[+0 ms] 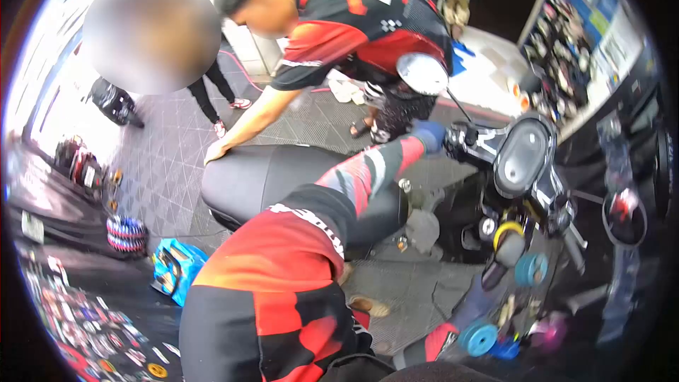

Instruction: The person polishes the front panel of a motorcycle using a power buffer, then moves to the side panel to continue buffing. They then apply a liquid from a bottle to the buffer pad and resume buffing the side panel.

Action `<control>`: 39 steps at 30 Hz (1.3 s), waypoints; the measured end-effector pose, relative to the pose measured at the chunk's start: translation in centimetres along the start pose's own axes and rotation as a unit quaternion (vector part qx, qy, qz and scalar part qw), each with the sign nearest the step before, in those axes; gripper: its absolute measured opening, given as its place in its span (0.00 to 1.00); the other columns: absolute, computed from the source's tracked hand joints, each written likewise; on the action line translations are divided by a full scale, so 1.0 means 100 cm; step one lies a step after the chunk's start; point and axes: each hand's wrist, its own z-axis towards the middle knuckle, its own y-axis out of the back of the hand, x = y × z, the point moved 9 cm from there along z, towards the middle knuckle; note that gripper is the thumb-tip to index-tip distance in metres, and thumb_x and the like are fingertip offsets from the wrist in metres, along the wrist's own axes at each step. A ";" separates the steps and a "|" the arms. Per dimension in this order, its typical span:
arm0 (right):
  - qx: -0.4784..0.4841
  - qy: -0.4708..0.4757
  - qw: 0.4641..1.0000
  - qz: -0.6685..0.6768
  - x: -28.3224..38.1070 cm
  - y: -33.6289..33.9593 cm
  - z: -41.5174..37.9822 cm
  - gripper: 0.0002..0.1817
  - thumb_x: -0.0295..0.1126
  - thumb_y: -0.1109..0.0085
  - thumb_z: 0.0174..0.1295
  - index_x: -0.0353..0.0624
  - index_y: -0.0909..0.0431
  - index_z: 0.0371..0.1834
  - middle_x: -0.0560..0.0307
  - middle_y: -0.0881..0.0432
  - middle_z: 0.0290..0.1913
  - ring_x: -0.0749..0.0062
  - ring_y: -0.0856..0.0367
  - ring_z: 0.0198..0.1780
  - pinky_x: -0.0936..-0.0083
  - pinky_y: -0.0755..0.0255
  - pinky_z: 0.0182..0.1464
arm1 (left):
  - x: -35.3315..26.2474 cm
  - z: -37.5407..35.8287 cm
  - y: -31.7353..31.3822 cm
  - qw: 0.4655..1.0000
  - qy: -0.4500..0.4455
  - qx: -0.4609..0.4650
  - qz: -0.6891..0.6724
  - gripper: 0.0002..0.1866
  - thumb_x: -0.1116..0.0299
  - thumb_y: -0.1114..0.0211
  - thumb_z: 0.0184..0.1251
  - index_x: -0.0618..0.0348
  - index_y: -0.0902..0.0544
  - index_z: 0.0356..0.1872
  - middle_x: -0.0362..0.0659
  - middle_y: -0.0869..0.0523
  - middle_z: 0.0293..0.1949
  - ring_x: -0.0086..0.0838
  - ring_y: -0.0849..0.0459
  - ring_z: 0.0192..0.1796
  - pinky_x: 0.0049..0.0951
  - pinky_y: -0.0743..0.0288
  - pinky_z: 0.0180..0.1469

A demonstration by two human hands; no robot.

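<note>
My left hand (429,137), in a blue glove, is wrapped round the near handlebar grip of a scooter (527,152). That arm, in a red, grey and black sleeve, crosses over the scooter's black seat (276,177). My right hand (508,249), in a dark glove, is down at the front of the scooter below the handlebar. A yellow ring-shaped thing (509,229) is right beside it. Blur hides the right fingers and whatever they may hold. A round mirror (423,73) rises on its stalk near my left hand.
A co-worker (382,21) bends over the scooter, one hand (216,151) on the seat's rear end. Another person (216,92) stands behind. A blue bag (180,269) is at the left. Blue rings (479,339) and a pink thing (548,332) lie lower right.
</note>
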 end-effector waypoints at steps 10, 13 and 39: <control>-0.032 0.096 0.993 -0.064 -0.015 0.024 -0.003 0.37 0.45 0.29 0.43 0.37 0.29 0.57 0.35 0.19 0.48 0.39 0.18 0.48 0.53 0.26 0.51 | -0.024 -0.109 0.033 0.971 0.053 -0.220 -0.075 0.40 0.54 0.31 0.54 0.61 0.33 0.67 0.54 0.30 0.65 0.50 0.33 0.69 0.57 0.38 0.65; 0.009 0.108 0.989 -0.103 -0.008 0.032 0.002 0.37 0.46 0.29 0.43 0.39 0.28 0.56 0.37 0.18 0.46 0.41 0.18 0.46 0.52 0.25 0.49 | -0.062 -0.158 -0.022 0.959 0.088 -0.154 -0.222 0.42 0.45 0.35 0.57 0.66 0.33 0.65 0.58 0.27 0.61 0.55 0.29 0.63 0.52 0.35 0.65; 0.083 0.165 0.977 -0.110 0.000 0.043 0.040 0.41 0.47 0.26 0.40 0.46 0.30 0.60 0.44 0.20 0.53 0.43 0.22 0.54 0.52 0.27 0.55 | -0.322 -0.265 -0.091 0.586 -0.081 0.316 -0.742 0.27 0.40 0.27 0.55 0.51 0.18 0.44 0.35 0.16 0.37 0.20 0.20 0.37 0.26 0.23 0.37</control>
